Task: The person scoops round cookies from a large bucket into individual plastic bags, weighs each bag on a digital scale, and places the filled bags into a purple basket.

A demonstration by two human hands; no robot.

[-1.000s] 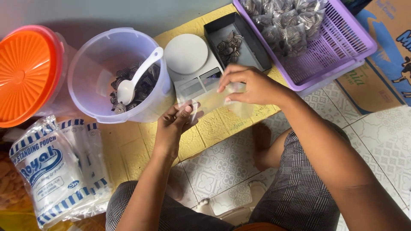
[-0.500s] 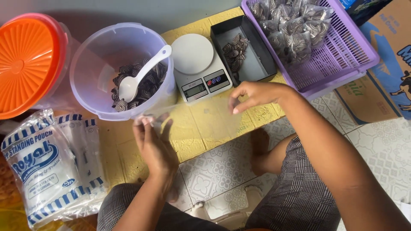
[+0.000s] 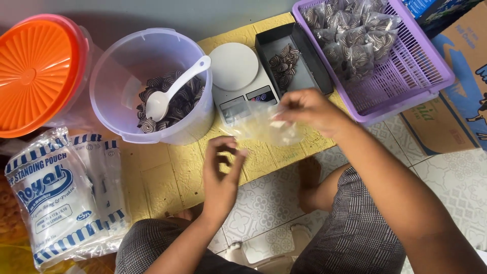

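My right hand [image 3: 309,109] pinches a clear, empty plastic pouch [image 3: 261,127] by its top edge, just in front of the small white digital scale [image 3: 236,76]. My left hand [image 3: 223,170] hovers right below the pouch with its fingers loosely curled and apart, holding nothing. Whether a fingertip touches the pouch's lower edge I cannot tell. Behind the left hand stands a clear round tub [image 3: 127,61] with dark swirl-patterned cookies and a white plastic spoon [image 3: 172,91] in it.
A black tray [image 3: 309,76] with a few cookies sits right of the scale. A purple basket [image 3: 406,81] holds several filled bags. An orange lid [image 3: 35,71] lies far left, a pack of pouches [image 3: 56,198] near left, a cardboard box [image 3: 456,101] right. Everything rests on a yellow mat [image 3: 167,172].
My right hand has lifted the clear pouch up in front of the scale. My left hand has let go, moved right and curled its fingers under the pouch.
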